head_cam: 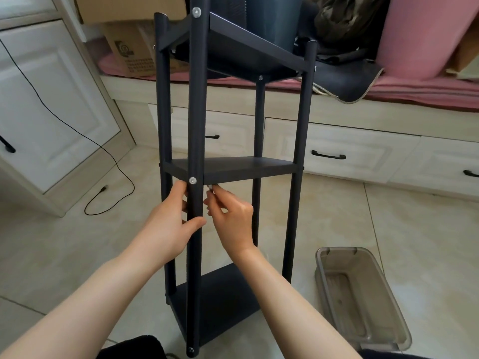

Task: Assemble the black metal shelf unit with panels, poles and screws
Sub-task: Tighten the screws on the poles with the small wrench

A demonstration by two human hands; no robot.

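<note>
Black metal shelf unit (228, 167) stands upright on the tiled floor (337, 216), three panels already fixed between four poles. The left hand (168, 229) wraps its grip round the near pole (195, 125) just below the silver screw (192, 180) at the middle panel (233, 165). The right hand (230, 216) pinches a small metal piece (210, 187) (a screw or a key, too small to tell) under that panel's front edge. Slipping fingers could drop it to the floor or into the clear plastic bin (363, 299); a crooked start risks cross-threading, and pushing hard could tip the tall frame.
</note>
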